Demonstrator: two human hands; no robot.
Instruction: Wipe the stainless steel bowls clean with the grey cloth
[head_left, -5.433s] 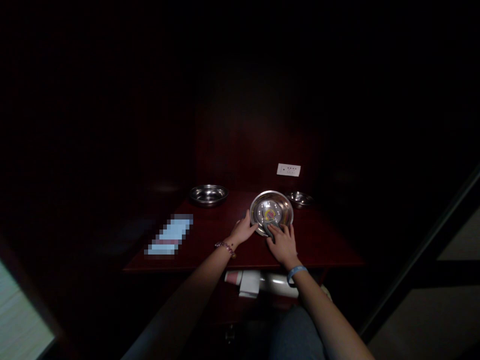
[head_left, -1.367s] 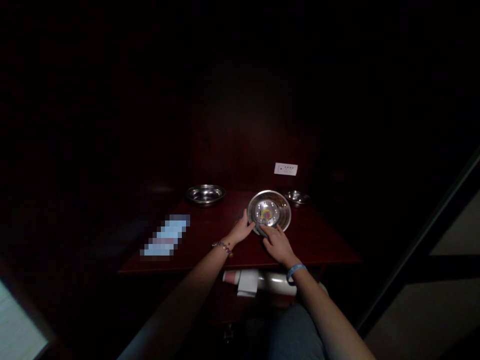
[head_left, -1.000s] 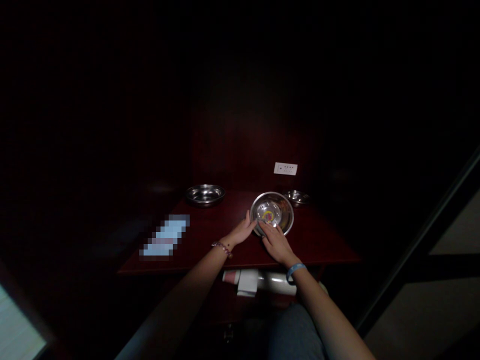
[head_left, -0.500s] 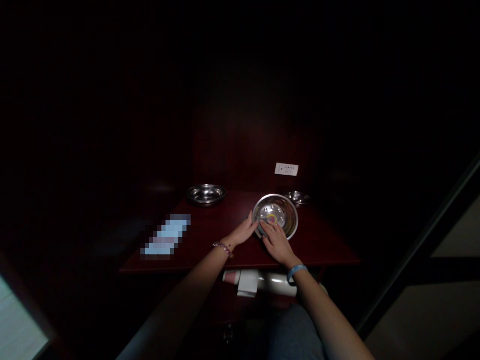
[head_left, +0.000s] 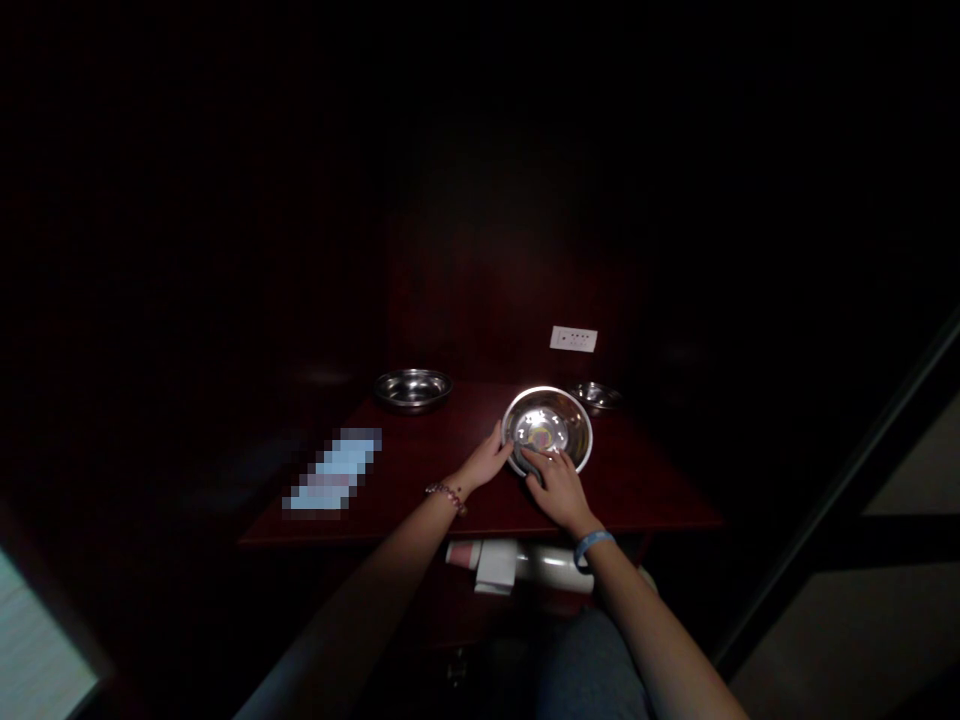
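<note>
A string of beads (head_left: 447,496), dark and pinkish purple with lighter glints, is worn at the wrist of the left hand (head_left: 486,460); a small dark spot is seen just beside it, towards the hand. A smooth, light blue band (head_left: 593,545) is worn at the wrist of the right hand (head_left: 559,488), and a small bright glint, possibly a ring, is seen on a finger. Both forearms are left bare. The lap is covered by greyish-blue cloth (head_left: 592,665), its details lost in shadow.

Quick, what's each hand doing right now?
Left hand: holding the steel bowl at its rim.
Right hand: fingers on a grey cloth inside it; grip unclear.
</note>
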